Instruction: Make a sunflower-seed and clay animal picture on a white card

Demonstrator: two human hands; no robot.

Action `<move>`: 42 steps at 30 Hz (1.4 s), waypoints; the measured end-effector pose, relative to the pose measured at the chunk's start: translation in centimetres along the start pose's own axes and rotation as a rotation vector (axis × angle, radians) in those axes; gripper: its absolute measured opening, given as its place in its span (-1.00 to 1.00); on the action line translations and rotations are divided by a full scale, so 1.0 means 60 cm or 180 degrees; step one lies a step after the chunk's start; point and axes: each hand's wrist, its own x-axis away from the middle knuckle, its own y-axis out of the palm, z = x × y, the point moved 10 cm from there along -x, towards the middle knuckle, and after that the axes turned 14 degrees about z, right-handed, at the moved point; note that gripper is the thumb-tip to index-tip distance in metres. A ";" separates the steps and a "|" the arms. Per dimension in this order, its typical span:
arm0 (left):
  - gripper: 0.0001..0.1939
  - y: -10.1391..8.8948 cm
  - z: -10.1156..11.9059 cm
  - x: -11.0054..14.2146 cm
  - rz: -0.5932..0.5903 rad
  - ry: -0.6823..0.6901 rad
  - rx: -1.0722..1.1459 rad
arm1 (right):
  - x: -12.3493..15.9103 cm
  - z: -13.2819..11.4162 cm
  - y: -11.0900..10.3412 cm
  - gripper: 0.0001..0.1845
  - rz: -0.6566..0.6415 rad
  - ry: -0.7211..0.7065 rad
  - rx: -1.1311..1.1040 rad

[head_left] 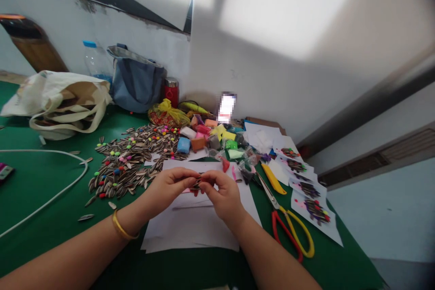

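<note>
Over a stack of white paper, my left hand and my right hand meet with fingertips almost together. Both pinch a small cluster of striped sunflower seeds. Something reddish shows at its lower edge; my fingers cover most of it. A gold bangle circles my left wrist. Left of the paper spreads a heap of sunflower seeds mixed with bright coloured beads. Small packs of coloured modelling clay lie behind the hands.
Scissors with red and yellow handles lie at right, beside a yellow cutter. Cards with seed pictures line the right edge. A phone leans on the wall. Bags, a red flask and a white cable are leftward.
</note>
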 end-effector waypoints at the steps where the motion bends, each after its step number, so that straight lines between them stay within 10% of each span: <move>1: -0.77 0.001 0.002 0.001 -0.0012 0.0022 0.0041 | 0.001 0.001 0.002 -0.84 -0.0033 -0.0024 0.0002; 12: -0.79 -0.005 -0.020 -0.002 0.0001 -0.0038 0.0020 | 0.007 0.030 -0.004 -0.87 0.0053 0.0333 0.0215; 42: -0.74 0.002 -0.037 0.005 0.0206 -0.0684 0.1234 | 0.023 -0.063 0.020 -0.86 -0.0082 -0.1099 0.0767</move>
